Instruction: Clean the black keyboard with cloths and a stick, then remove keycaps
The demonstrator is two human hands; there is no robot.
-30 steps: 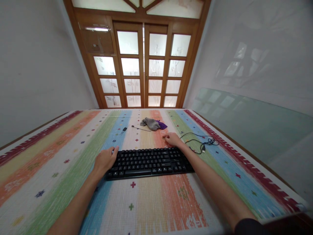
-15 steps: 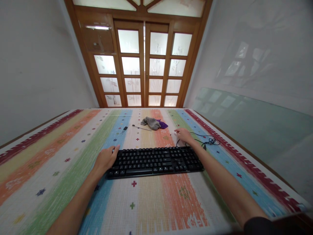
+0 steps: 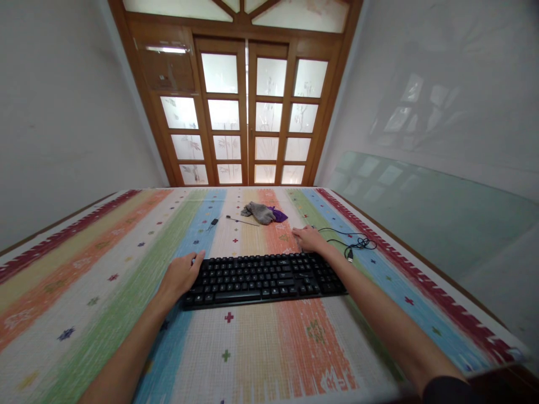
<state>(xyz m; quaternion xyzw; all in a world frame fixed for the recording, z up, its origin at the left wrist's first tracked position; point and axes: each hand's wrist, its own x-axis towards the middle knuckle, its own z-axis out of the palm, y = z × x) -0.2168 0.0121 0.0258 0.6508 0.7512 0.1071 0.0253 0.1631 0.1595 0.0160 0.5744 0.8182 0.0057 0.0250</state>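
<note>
A black keyboard [image 3: 261, 279] lies flat across the striped tablecloth in front of me. My left hand [image 3: 181, 275] grips its left end, thumb along the top corner and fingers curled at the side. Beyond the keyboard's back right edge, my right hand [image 3: 309, 238] is low over the cloth. Thumb and forefinger come together there at the orange stripe; anything between them is too small or hidden to make out. The black keyboard cable [image 3: 345, 231] runs from behind my right hand to a loose coil, and its USB plug [image 3: 350, 255] lies beside my right forearm.
Farther back lie a grey cloth [image 3: 259, 213] with a purple cloth [image 3: 279, 215], a thin dark-tipped stick [image 3: 244, 221] and a small black object [image 3: 214, 222]. The patterned tablecloth [image 3: 252, 348] covers the table. Walls flank both sides, with wooden glazed doors [image 3: 248, 112] behind.
My right hand has moved left and slightly down, reaching where a small dark speck lay on the cloth. The USB plug now shows more clearly. My left hand keeps its hold on the keyboard.
</note>
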